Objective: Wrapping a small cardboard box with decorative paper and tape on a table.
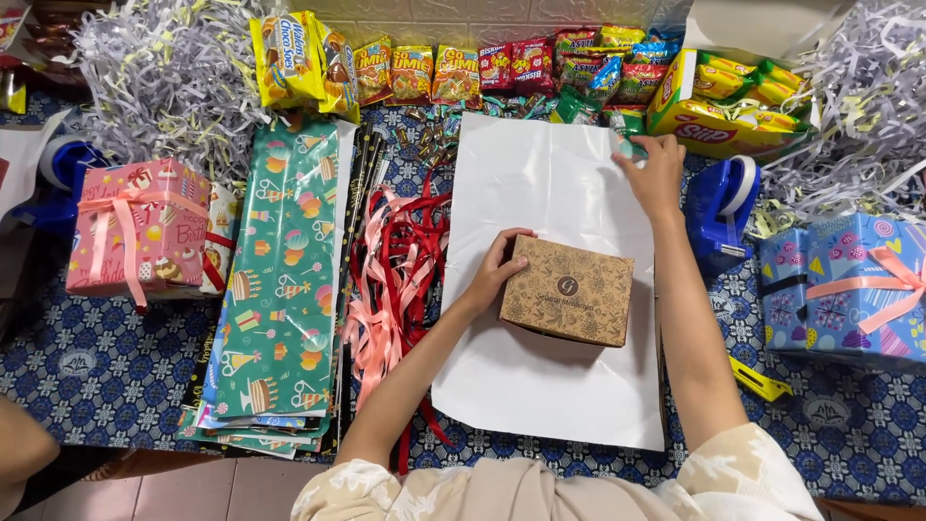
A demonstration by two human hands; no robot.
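We see our left hand resting against the left side of a brown cardboard box, fingers curled over its top edge in a loose grip. The box sits on a white sheet of paper spread over the bench, which has a blue patterned cloth. Our right hand reaches to the sheet's far right corner, fingers pinching its edge. Left of the sheet lie red and pink ribbons and green wrapping paper. A blue tape dispenser stands just right of our right hand.
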